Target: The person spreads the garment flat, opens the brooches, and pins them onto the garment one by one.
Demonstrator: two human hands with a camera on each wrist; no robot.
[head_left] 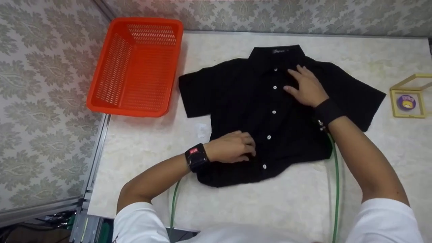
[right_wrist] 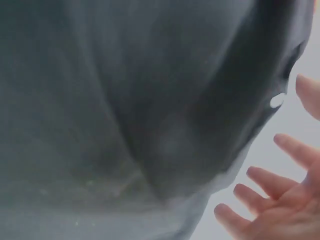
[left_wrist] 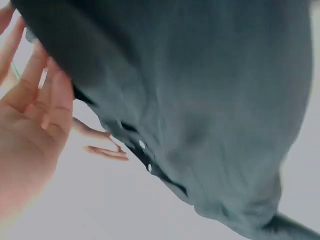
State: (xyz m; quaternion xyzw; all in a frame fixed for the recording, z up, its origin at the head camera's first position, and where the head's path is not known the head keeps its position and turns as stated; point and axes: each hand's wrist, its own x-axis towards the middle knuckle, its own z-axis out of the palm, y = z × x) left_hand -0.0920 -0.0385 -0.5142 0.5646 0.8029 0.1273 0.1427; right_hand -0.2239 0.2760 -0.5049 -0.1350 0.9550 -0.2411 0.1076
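Head view: the collar label (head_left: 280, 51), upper centre, is too small to read. A raised yellow lid (head_left: 404, 81) is cut off at the right edge, my white sleeves (head_left: 384, 221) at the bottom. Left wrist view: the left edge crops my left hand (left_wrist: 31, 132). Right wrist view: the right edge crops my right hand (right_wrist: 287, 202); the blurred black shirt (right_wrist: 125, 105) overruns the upper left.

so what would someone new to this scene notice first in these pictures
Probably the bright orange-red basket, at the far left of the pale table in the head view. Then the black short-sleeved shirt spread out in the middle, its white buttons standing out, with the left hand over its lower part and the right hand over its upper part.
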